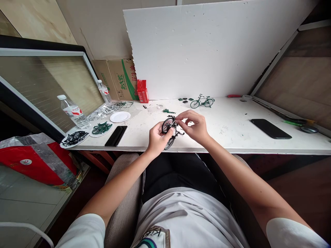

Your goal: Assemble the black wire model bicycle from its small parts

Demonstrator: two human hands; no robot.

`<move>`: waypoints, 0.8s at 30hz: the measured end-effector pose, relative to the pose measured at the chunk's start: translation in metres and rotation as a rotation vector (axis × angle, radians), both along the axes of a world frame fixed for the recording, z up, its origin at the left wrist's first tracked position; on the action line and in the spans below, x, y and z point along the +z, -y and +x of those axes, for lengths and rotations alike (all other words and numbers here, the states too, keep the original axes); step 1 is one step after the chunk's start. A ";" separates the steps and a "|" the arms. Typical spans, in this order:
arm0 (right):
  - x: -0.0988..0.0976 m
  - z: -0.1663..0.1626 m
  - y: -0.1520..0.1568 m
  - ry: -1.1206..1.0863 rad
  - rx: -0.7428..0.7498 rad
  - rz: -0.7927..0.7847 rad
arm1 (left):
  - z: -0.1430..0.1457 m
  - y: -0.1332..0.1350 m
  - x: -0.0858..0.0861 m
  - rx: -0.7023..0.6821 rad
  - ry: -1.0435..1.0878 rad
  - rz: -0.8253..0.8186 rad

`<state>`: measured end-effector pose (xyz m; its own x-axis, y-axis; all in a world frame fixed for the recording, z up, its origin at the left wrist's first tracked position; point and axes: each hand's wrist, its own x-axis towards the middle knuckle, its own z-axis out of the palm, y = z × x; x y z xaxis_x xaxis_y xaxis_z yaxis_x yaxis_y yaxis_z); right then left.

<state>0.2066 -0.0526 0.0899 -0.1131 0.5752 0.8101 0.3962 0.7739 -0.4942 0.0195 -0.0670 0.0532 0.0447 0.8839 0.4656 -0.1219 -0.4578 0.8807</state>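
A small black model bicycle (169,140) is tilted up on end above the front part of the table. My left hand (158,137) grips it, with the thumb across the near side and the fingers behind a spoked wheel. From the right, my right hand (194,126) reaches to its upper end, thumb and forefinger pinched together at the frame. Whatever lies between those fingertips is too small to make out. Behind the hands are a small green piece (168,111) and a green model bicycle (202,102) standing upright, with several small dark pieces (184,100) beside it.
On the left are paper plates with black parts (75,137) and green parts (101,128), a white plate (120,116), a phone (116,136) and water bottles (74,113). A red box (142,91) stands behind. Another dark phone (271,128) lies right.
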 end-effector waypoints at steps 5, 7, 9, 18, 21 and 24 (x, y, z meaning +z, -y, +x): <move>-0.001 0.000 0.000 -0.029 0.010 -0.035 | 0.000 0.000 0.001 -0.002 -0.010 0.004; -0.001 0.000 0.000 -0.037 0.016 -0.041 | -0.001 0.001 0.001 -0.002 -0.013 0.004; -0.001 0.001 0.000 -0.047 0.029 -0.039 | -0.001 0.002 0.002 0.000 -0.010 0.007; -0.002 0.001 -0.003 -0.106 0.077 -0.123 | -0.001 0.002 0.003 -0.008 0.004 0.010; -0.003 0.001 -0.004 -0.124 0.076 -0.139 | -0.001 0.003 0.004 -0.012 0.004 0.012; -0.004 0.001 -0.004 -0.146 0.075 -0.161 | -0.001 0.004 0.004 -0.015 0.005 0.029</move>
